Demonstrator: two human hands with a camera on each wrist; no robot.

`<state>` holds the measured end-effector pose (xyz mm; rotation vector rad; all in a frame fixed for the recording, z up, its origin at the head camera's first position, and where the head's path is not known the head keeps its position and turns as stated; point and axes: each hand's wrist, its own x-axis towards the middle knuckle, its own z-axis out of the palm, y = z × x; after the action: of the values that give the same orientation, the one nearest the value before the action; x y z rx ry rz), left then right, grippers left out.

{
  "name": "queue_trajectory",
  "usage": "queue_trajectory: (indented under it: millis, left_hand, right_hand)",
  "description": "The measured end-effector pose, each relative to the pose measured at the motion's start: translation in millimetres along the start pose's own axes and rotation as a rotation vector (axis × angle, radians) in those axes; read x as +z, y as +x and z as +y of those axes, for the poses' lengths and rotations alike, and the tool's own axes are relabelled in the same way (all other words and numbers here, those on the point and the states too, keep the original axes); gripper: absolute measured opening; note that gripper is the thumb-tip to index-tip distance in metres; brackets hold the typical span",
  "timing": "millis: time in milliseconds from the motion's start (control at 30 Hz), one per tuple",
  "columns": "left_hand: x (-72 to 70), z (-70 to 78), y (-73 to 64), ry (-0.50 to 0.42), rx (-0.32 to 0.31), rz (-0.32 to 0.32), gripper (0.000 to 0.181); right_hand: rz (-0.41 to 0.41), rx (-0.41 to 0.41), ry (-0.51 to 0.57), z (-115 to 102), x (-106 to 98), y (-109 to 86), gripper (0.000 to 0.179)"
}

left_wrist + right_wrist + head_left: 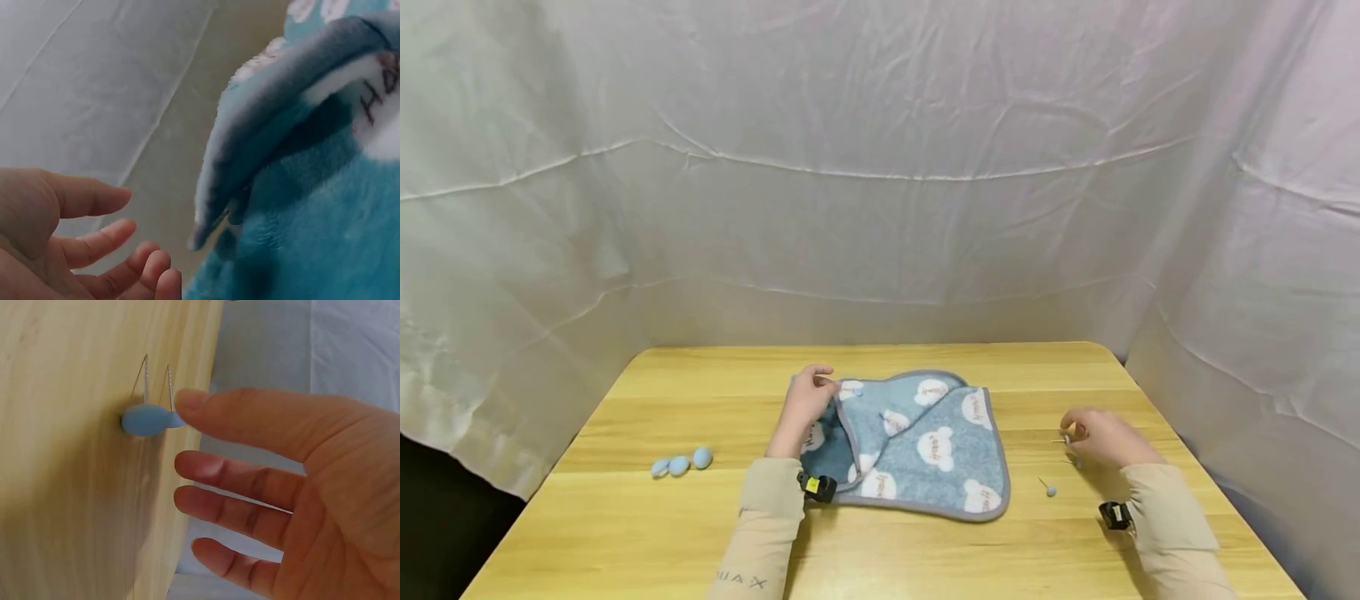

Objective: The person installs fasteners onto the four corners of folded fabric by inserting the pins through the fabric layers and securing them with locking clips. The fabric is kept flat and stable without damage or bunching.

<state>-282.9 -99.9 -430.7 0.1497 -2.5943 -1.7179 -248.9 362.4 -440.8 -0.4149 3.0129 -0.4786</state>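
A blue fleece blanket (936,467) with white bear-head patches and grey edging lies folded on the table. My left hand (807,400) hovers at its upper left corner, fingers loosely bent. In the left wrist view a gap separates those fingers from the blanket's grey edging (275,87), and they hold nothing. On the right my right hand (1108,437) is over blue-headed pins, thumb and fingers apart. The right wrist view shows one pin's round blue head (145,420) with its needle up; the thumb (194,403) overlaps the second pin's head. A further pin (1051,491) lies nearer the front.
Three round light blue pieces (679,466) sit in a row on the left of the wooden table (625,533). White cloth (880,233) hangs behind the table and along both sides.
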Motion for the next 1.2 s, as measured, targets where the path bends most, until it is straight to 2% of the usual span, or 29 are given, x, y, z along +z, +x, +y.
queue_trajectory:
  millis: [100, 167, 233, 300, 400, 500, 600, 700, 833, 900, 1067, 1200]
  left_hand:
    - [1.0, 8.6, -5.2, 0.1, 0.113, 0.02, 0.032]
    - [3.6, 16.2, -9.9, 0.137, 0.223, 0.016, 0.026]
    - [7.6, 25.5, -16.8, 0.157, 0.353, -0.021, 0.022]
    - [13.3, 33.0, -25.9, 0.186, 0.479, -0.092, 0.02]
    - [23.2, 39.5, -41.3, 0.274, 0.636, -0.243, 0.022]
    - [35.4, 42.1, -56.0, 0.426, 0.761, -0.395, 0.024]
    - [49.6, 43.2, -68.2, 0.597, 0.852, -0.519, 0.025]
    - [64.9, 40.9, -77.3, 0.728, 0.902, -0.62, 0.025]
    - [84.6, 34.6, -82.9, 0.838, 0.913, -0.689, 0.025]
    - [92.3, 31.9, -84.9, 0.883, 0.88, -0.711, 0.026]
    - [102.9, 29.9, -90.7, 0.957, 0.748, -0.743, 0.03]
    - [107.4, 31.8, -94.6, 1.031, 0.728, -0.706, 0.031]
  right_hand:
    - [-0.015, -0.011, -0.015, 2, 1, 0.8, 0.028]
    - [-0.025, -0.011, -0.019, 3, 1, 0.8, 0.027]
    - [-0.033, -0.013, -0.02, 4, 1, 1.0, 0.027]
    - [-0.044, -0.021, -0.018, 4, 2, 1.9, 0.027]
    - [-0.064, -0.033, -0.011, 4, 6, 4.1, 0.026]
    - [-0.074, -0.046, -0.011, 4, 9, 5.9, 0.023]
    - [-0.068, -0.049, -0.024, 4, 10, 7.4, 0.019]
    - [-0.065, -0.064, -0.042, 6, 10, 8.8, 0.018]
    - [-0.057, -0.072, -0.052, 5, 9, 10.2, 0.018]
    - [-0.056, -0.063, -0.049, 4, 9, 11.0, 0.017]
    - [-0.068, -0.053, -0.046, 1, 11, 12.3, 0.014]
    - [-0.065, -0.057, -0.04, 0, 12, 12.2, 0.013]
